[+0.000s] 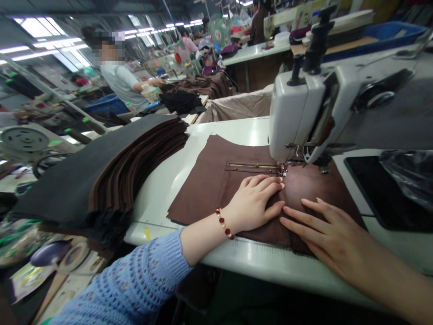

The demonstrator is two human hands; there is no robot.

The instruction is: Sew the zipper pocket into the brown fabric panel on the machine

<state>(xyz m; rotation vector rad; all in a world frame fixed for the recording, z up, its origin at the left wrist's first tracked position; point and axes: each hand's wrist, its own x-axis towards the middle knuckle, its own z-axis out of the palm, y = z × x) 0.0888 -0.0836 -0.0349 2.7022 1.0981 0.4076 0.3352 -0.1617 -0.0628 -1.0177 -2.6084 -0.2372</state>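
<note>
A brown fabric piece (206, 180) with a zipper (253, 167) sewn into it lies flat on the white sewing table (237, 262). The zipper's right end sits under the presser foot (283, 169) of the white sewing machine (297, 117). My left hand (257, 201) lies flat on the fabric just below the zipper, fingers stretched toward the foot. My right hand (324, 230) rests flat on the fabric beside it, fingers out and pointing left. Neither hand holds anything.
A tall stack of brown fabric pieces (135, 167) under a dark sheet stands at the left of the table. A black plastic bag (409, 176) lies at the right. Another person (122, 81) works at a far table, with more machines and fabric behind.
</note>
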